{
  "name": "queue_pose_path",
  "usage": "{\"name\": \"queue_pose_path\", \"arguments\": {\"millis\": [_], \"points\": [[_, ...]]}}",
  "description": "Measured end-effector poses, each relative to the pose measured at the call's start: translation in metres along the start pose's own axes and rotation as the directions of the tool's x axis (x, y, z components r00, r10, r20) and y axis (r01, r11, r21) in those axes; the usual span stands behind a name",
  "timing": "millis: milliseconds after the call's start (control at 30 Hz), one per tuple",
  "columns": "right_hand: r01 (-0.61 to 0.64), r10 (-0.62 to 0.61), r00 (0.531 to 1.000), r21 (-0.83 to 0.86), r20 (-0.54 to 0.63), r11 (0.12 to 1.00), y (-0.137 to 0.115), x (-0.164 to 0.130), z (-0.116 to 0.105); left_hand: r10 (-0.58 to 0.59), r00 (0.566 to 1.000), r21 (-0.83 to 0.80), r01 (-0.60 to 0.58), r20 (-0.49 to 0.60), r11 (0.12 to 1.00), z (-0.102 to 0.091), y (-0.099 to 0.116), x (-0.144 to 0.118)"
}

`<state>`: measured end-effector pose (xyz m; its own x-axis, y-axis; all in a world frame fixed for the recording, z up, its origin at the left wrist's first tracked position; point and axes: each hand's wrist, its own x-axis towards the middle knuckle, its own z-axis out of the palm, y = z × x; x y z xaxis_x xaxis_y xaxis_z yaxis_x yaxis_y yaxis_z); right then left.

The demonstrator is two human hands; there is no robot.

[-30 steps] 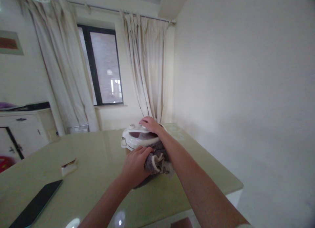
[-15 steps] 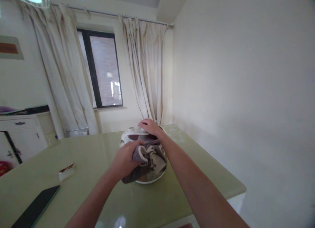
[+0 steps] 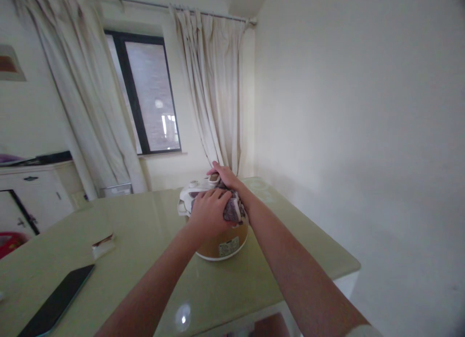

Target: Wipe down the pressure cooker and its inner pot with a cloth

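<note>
A round electric cooker [image 3: 208, 249] stands on the table, with a white lid rim, a gold-brown body and a small label low on its side. My left hand [image 3: 210, 210] presses a bunched grey-purple patterned cloth [image 3: 232, 211] against the upper front of the cooker, fingers closed over it. Behind it, my right hand [image 3: 228, 178] grips around the brown-topped white lid handle [image 3: 213, 178]; part of its fingers is hidden. Some cloth lies just below the right hand. The two hands and the cloth cover much of the lid.
On the green glossy table [image 3: 145, 245] lie a dark phone [image 3: 58, 300] and a small white packet [image 3: 103, 246], both to the left. A wall [image 3: 345, 133] runs along the right. A white cabinet [image 3: 32, 191], curtains [image 3: 212, 85] and a window stand behind.
My left hand has moved up and right onto the cooker's upper front, gathering the cloth, so the label below shows. My right hand has shifted slightly to the lid handle. The view has tilted down.
</note>
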<state>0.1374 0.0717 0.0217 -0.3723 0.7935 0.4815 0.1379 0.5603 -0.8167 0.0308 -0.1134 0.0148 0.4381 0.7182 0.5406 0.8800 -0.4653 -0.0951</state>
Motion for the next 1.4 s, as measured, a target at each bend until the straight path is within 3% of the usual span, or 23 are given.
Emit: {"name": "queue_pose_path", "arguments": {"millis": [133, 233, 300, 400, 467, 567, 667, 767, 867, 967, 1033, 1067, 1133, 1233, 1333, 1400], "points": [[0.058, -0.058, 0.998, -0.052, -0.003, 0.997, 0.003, 0.0, -0.001, 0.106, 0.994, -0.01, -0.106, -0.003, 0.994, 0.009, 0.013, -0.009], [0.065, -0.065, 0.998, -0.063, -0.004, 0.996, 0.005, -0.001, 0.0, 0.165, 0.985, -0.074, -0.168, -0.042, 0.983, 0.017, 0.002, -0.023], [0.067, -0.067, 0.998, -0.062, -0.004, 0.996, 0.005, -0.001, 0.0, 0.141, 0.985, -0.144, -0.154, -0.096, 0.978, 0.024, -0.013, -0.035], [0.045, -0.045, 0.999, -0.01, -0.015, 0.999, 0.003, -0.003, 0.001, -0.071, 0.977, -0.247, 0.019, -0.203, 0.969, 0.029, -0.039, -0.049], [0.018, -0.017, 1.0, 0.051, -0.02, 0.999, 0.002, -0.004, 0.002, -0.222, 0.955, -0.302, 0.156, -0.197, 0.94, 0.025, -0.053, -0.047], [-0.034, 0.036, 0.999, 0.132, -0.008, 0.991, 0.001, -0.003, 0.004, -0.349, 0.937, -0.29, 0.324, -0.036, 0.901, 0.007, -0.061, -0.023], [-0.048, 0.047, 0.999, 0.154, 0.013, 0.987, 0.002, -0.001, 0.003, -0.414, 0.907, -0.131, 0.42, 0.076, 0.898, -0.013, -0.05, 0.01], [-0.046, 0.043, 0.999, 0.149, 0.026, 0.988, 0.004, 0.001, 0.001, -0.307, 0.951, 0.02, 0.306, 0.025, 0.952, -0.017, -0.027, 0.027], [-0.051, 0.049, 0.999, 0.124, 0.018, 0.991, 0.005, 0.003, -0.001, -0.068, 0.996, 0.046, 0.071, -0.063, 0.996, 0.0, -0.011, 0.013], [-0.034, 0.033, 0.999, 0.059, 0.01, 0.998, 0.004, 0.003, -0.001, 0.152, 0.963, -0.041, -0.165, -0.22, 0.985, 0.025, -0.019, -0.022], [-0.031, 0.031, 0.999, 0.037, -0.009, 0.999, 0.003, 0.002, 0.001, 0.195, 0.921, -0.111, -0.244, -0.337, 0.963, 0.04, -0.037, -0.044], [-0.03, 0.031, 0.999, 0.04, -0.02, 0.999, 0.003, 0.0, 0.002, 0.145, 0.916, -0.149, -0.214, -0.374, 0.965, 0.044, -0.048, -0.051], [-0.025, 0.027, 0.999, 0.061, -0.032, 0.998, 0.003, -0.002, 0.004, -0.054, 0.924, -0.239, -0.041, -0.377, 0.97, 0.046, -0.069, -0.058], [-0.017, 0.02, 0.999, 0.084, -0.033, 0.996, 0.002, -0.005, 0.005, -0.378, 0.903, -0.33, 0.3, -0.205, 0.895, 0.03, -0.084, -0.046], [-0.028, 0.03, 0.999, 0.101, -0.02, 0.994, -0.001, -0.007, 0.003, -0.539, 0.842, -0.182, 0.525, -0.032, 0.831, 0.004, -0.071, -0.016], [-0.042, 0.043, 0.999, 0.107, -0.01, 0.993, -0.002, -0.006, 0.002, -0.552, 0.834, -0.002, 0.552, -0.003, 0.834, -0.009, -0.051, 0.004]]}}
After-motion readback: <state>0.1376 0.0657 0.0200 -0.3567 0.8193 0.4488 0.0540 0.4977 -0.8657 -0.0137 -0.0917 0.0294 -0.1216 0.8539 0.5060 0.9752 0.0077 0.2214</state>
